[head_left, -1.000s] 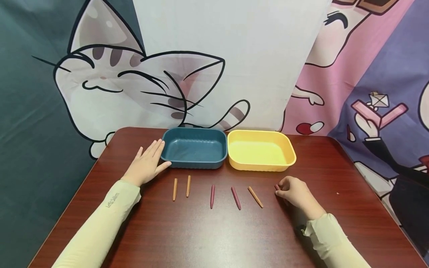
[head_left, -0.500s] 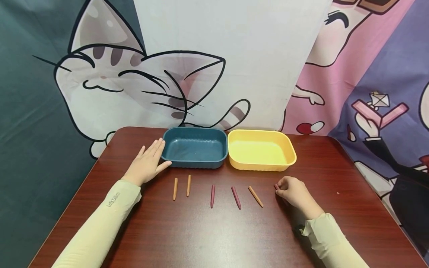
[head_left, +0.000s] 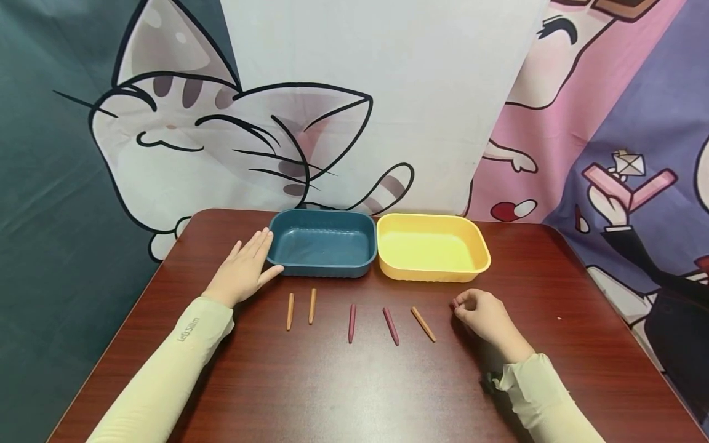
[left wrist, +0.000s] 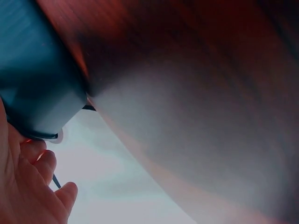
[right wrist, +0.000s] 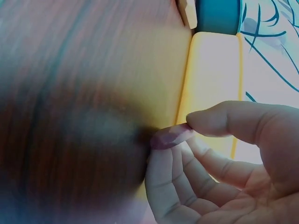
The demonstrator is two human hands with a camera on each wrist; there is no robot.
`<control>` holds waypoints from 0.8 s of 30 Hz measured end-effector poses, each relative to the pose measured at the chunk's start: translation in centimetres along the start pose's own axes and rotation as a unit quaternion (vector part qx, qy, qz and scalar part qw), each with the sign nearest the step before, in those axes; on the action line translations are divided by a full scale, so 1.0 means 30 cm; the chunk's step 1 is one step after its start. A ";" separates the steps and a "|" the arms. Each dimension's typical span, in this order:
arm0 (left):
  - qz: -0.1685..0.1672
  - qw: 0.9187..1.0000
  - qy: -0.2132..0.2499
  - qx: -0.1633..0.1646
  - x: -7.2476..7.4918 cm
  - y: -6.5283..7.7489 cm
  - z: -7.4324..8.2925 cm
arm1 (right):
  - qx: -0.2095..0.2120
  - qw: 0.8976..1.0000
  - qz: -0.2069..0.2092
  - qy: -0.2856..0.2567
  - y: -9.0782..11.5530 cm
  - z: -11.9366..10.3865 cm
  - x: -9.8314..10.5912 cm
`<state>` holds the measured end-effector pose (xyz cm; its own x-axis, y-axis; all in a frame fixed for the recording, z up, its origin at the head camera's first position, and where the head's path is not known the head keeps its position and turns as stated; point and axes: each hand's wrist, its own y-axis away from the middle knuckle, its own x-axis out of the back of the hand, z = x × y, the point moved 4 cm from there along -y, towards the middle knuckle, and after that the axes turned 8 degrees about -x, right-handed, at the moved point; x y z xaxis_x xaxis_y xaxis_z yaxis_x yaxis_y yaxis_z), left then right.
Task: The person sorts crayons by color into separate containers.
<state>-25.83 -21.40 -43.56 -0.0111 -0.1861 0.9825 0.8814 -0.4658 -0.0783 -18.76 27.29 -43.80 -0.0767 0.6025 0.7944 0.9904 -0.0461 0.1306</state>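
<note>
My right hand [head_left: 488, 319] pinches a dark red crayon [right wrist: 169, 138] between thumb and fingers, close over the table right of the other crayons. In the head view only the crayon's end shows. My left hand [head_left: 239, 272] lies with straight fingers against the left side of the blue tray [head_left: 321, 271]. In front of the trays lie two orange crayons [head_left: 290, 312] on the left, two dark red crayons [head_left: 351, 323] in the middle, and a slanted orange crayon [head_left: 423, 325] nearest my right hand.
A yellow tray [head_left: 434, 276] stands right beside the blue one. Both trays sit near the back edge of the brown wooden table [head_left: 332, 394]. Behind it hangs a cloth backdrop [head_left: 432, 111] with cartoon figures.
My right hand has shifted very slightly up and left with the dark red crayon pinched in it. My left hand and the other crayons stay where they were.
</note>
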 end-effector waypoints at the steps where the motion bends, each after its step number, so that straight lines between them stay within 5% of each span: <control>1: 0.001 1.000 0.001 0.000 0.000 0.001 0.000 | -0.004 1.000 -0.001 -0.008 0.001 -0.001 -0.001; 12: 0.005 1.000 0.005 0.001 -0.004 0.004 -0.001 | -0.019 0.986 -0.025 -0.161 -0.001 -0.013 -0.020; 24: 0.008 1.000 0.004 0.001 -0.008 -0.001 -0.002 | -0.030 0.934 -0.094 -0.344 -0.024 -0.031 -0.062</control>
<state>-25.88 -21.40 -43.79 -0.0003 -0.1996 0.9799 0.8826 -0.4608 -0.0936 -19.44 25.46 -44.82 -0.1353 0.9729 0.1875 0.9571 0.0794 0.2786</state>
